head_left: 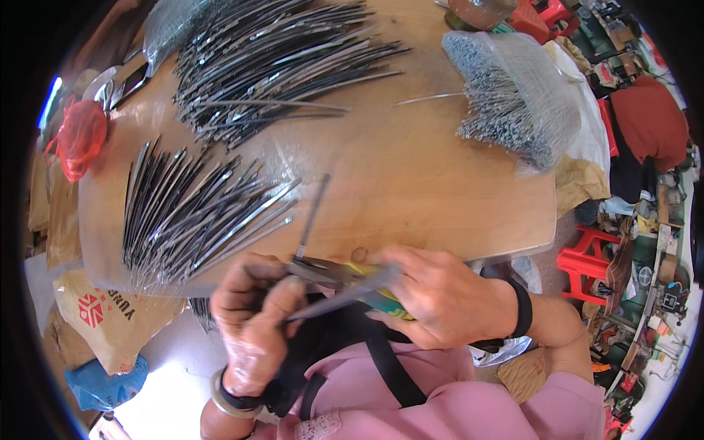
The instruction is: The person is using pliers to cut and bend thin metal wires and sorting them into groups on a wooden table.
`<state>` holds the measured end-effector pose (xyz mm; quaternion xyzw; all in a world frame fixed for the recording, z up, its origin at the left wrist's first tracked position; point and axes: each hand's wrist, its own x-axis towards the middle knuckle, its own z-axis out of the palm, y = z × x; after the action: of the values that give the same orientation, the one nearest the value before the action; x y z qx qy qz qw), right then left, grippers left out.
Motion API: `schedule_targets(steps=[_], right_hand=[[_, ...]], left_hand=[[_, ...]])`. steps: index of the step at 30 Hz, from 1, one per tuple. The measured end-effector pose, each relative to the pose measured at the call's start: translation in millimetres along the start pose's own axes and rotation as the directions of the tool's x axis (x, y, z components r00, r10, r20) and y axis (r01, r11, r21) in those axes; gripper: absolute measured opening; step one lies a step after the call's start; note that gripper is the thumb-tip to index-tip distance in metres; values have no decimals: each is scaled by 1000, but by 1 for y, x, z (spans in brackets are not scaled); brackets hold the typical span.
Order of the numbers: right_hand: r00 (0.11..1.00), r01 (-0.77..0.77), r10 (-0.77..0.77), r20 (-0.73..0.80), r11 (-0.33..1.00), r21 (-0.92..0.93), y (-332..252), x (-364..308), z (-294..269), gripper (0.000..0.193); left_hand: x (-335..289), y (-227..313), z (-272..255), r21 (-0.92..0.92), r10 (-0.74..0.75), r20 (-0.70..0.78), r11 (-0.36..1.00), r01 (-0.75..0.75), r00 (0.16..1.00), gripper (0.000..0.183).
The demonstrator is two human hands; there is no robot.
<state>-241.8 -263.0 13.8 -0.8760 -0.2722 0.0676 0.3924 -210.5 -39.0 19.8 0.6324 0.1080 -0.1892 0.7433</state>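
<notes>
My right hand (440,293) is closed round a pair of pliers (323,273) with yellow-green handles, just beyond the table's near edge. The jaws point left and meet the base of a thin dark strip (313,213), which sticks up from my left fingers. My left hand (253,312) is closed in a pinch there. A second dark, flat strip (345,297) slants from the left fingers toward the right hand, blurred by motion. Which parts the left fingertips press on is partly hidden. A loose fan of similar dark strips (198,213) lies on the table ahead of my left hand.
On the wooden table (440,198), a larger heap of dark strips (279,66) lies at the far left. A clear bag of thin silvery wires (513,99) sits far right, one wire (429,98) poking out. A red plastic bag (81,136) is at left, a red stool (587,268) at right.
</notes>
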Motion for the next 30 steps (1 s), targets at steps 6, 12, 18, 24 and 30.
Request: schedule_targets(steps=[6,12,18,24,30], right_hand=[[998,65,-69,-9,977,-201,30,48,-47,29],[990,61,-141,-26,580,-813,102,73,-95,22],[861,-24,-240,-449,861,-508,27,91,-84,18],[762,219,223,-608,795,566,-10,66,-52,14],[739,49,359,-570,815,577,8,12,-48,16]], left_hand=[[26,30,-45,436,212,-62,885,-165,975,9],[53,38,-75,928,584,277,44,-371,763,25],[38,34,-21,476,312,251,785,-397,916,42],[47,35,61,18,90,392,994,-106,915,33],[43,19,43,422,380,520,665,-617,765,23]])
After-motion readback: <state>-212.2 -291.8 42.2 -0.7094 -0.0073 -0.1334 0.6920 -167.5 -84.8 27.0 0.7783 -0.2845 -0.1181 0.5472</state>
